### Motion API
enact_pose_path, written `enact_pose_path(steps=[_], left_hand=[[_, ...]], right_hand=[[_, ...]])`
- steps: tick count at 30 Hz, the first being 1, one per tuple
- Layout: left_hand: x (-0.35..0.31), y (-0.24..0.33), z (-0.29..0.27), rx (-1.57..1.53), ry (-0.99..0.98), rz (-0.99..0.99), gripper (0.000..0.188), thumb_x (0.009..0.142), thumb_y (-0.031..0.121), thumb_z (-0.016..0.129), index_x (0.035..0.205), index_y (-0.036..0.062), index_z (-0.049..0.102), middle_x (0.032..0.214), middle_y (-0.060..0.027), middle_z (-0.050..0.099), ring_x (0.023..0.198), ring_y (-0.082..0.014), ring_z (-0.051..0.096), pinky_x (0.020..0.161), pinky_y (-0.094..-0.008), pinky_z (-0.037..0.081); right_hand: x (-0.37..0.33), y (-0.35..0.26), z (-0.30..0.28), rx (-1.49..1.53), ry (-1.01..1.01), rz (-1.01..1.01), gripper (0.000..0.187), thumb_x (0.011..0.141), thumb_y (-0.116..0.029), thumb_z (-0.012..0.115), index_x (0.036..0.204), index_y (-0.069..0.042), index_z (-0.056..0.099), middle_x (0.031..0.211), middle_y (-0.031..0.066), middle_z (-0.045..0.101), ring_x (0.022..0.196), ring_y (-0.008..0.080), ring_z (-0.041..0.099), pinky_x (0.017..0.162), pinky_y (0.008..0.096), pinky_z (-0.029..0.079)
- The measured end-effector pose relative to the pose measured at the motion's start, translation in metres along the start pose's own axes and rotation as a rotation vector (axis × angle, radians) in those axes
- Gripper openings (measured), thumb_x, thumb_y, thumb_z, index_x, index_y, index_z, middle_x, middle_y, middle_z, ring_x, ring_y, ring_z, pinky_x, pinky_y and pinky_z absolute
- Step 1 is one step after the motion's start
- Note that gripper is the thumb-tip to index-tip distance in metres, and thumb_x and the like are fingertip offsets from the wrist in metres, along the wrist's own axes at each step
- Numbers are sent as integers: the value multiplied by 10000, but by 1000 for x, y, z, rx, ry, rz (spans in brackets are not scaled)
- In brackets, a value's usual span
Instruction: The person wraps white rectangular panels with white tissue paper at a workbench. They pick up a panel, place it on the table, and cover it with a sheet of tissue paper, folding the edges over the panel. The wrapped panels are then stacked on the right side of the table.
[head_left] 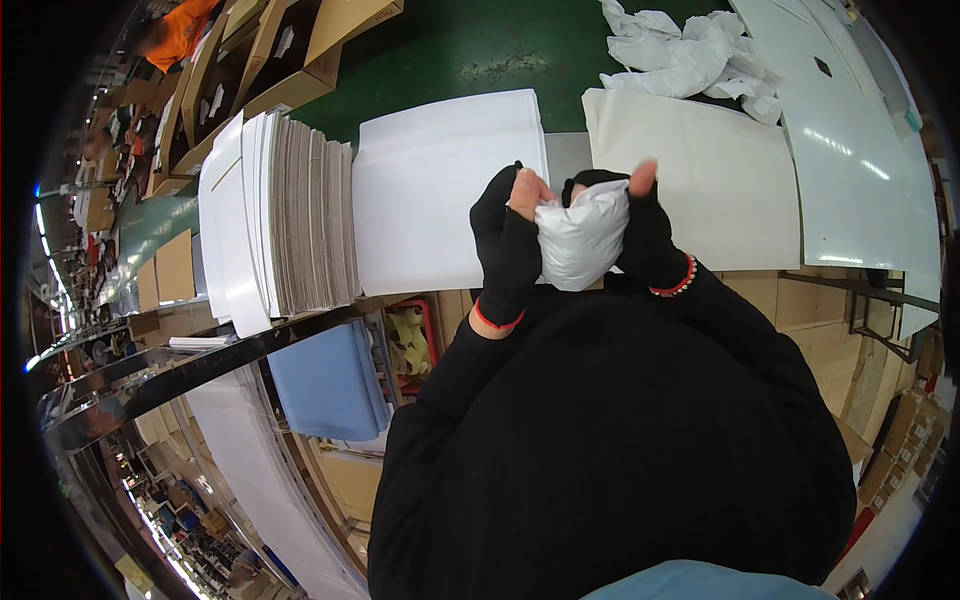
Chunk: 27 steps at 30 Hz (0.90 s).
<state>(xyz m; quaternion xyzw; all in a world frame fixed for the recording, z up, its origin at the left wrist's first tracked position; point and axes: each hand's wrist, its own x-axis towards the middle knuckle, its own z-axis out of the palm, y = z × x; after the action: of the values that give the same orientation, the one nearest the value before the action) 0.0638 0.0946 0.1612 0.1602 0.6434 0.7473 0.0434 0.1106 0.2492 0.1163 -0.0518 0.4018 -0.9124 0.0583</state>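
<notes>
A crumpled white wad point(582, 242), shaped like a small bundle of thin paper or film, is held up in front of my chest. My left hand point(507, 235), in a black fingerless glove, pinches its upper left edge. Around its right side curls my right hand point(652, 232), gloved alike, with the thumb sticking up; some of its fingers are hidden behind the wad. Below and beyond the hands lie a stack of white sheets point(440, 190) on the left and a stack of cream sheets point(720, 180) on the right.
A thick upright-edged stack of boards point(310, 215) stands left on the green table point(480, 55). Open cartons point(290, 85) sit at the far left, crumpled white sheeting point(690, 55) at the far right. A pale panel point(850, 150) borders the right. Someone in orange point(183, 35) is far left.
</notes>
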Motion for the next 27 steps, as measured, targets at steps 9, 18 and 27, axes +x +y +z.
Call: enact_pose_path(steps=[9,18,27], left_hand=[[1,-15,8,-319,-198,-236,483,1013,392,352,1101,-11,604,967,-81,635,877,-138,583,811,-257,440],[-7,-8,22,-160,-42,-94,322,1002,278,399,967,23,593,847,-8,573,761,-82,488,705,-239,394],[11,-35,45,166,-87,29,301,998,292,412,878,49,542,804,-33,547,724,-127,486,671,-278,399]], right_hand=[[15,17,28,-187,278,-137,667,958,-552,372,1373,-30,373,1268,94,517,1104,156,523,972,296,384],[24,0,13,-649,423,-118,637,960,-417,475,1445,-51,286,1182,89,573,1068,181,545,945,327,407],[-17,-19,8,-679,294,-30,569,807,-350,735,1216,-9,535,1006,77,640,919,142,600,820,295,474]])
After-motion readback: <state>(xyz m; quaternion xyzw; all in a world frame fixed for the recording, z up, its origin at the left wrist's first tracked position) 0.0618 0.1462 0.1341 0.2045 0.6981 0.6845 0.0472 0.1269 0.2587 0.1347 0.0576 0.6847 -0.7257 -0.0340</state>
